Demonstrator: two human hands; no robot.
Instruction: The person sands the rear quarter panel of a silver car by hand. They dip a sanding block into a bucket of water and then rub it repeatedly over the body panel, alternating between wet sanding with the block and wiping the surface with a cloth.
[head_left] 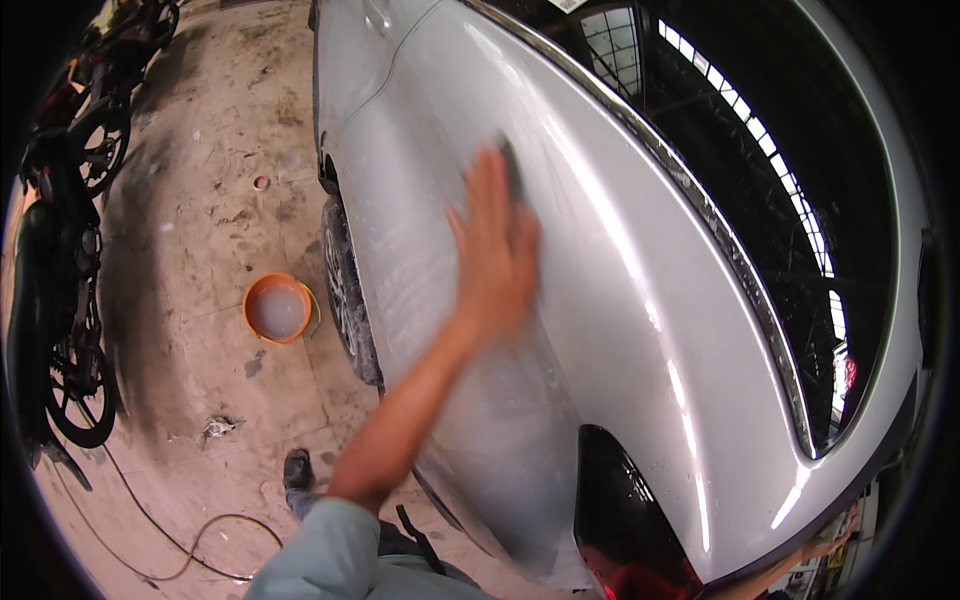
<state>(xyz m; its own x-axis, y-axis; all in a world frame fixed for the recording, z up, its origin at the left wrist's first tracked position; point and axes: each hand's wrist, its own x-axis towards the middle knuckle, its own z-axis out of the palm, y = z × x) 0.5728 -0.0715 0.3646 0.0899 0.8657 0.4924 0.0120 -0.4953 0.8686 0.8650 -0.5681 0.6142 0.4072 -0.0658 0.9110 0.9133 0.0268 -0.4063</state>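
Note:
My left hand [495,265] lies over the side panel of a silver car [610,290], its fingers long and slightly blurred. Under the fingertips and along their right side shows a dark flat pad [511,168], pressed to the panel; its far part is hidden. The paint around it looks dull and hazy, with smears. Low at the right rim, my right hand [832,543] is small and partly seen, fingers stretched out near the car's rear edge. Between the arms is a dark red tail light [630,520].
An orange bucket [278,308] of cloudy liquid stands on the stained floor left of the rear wheel [348,290]. Motorcycles [75,230] line the far left. A hose [215,535] curls at lower left, near a crumpled scrap [218,428]. My shoe [297,468] is beside the car.

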